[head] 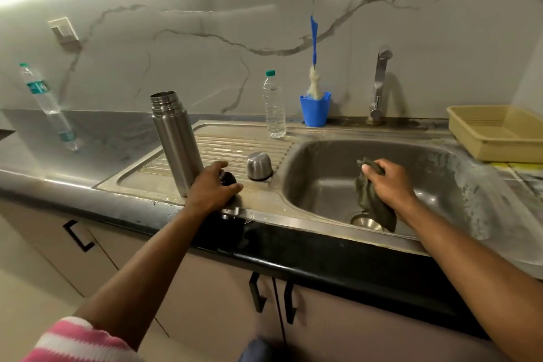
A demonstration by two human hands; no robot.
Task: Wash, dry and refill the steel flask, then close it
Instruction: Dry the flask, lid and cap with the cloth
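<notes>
1. The steel flask [176, 141] stands upright and uncapped on the drainboard [235, 144], left of centre in the frame; tall and narrow, it could topple if the arm beside it knocks it
2. The left hand [213, 188] curls over a small dark stopper [229, 178] just beside the flask's base; on wet ribs it may slip from the fingers
3. The steel cap [259, 166] sits nearby, right of the stopper, and could roll into the sink [440, 173]
4. The right hand [388, 182] grips a dark cloth [370, 197] over the basin, at centre right; a trailing corner could drag in the drain and dirty the flask
</notes>
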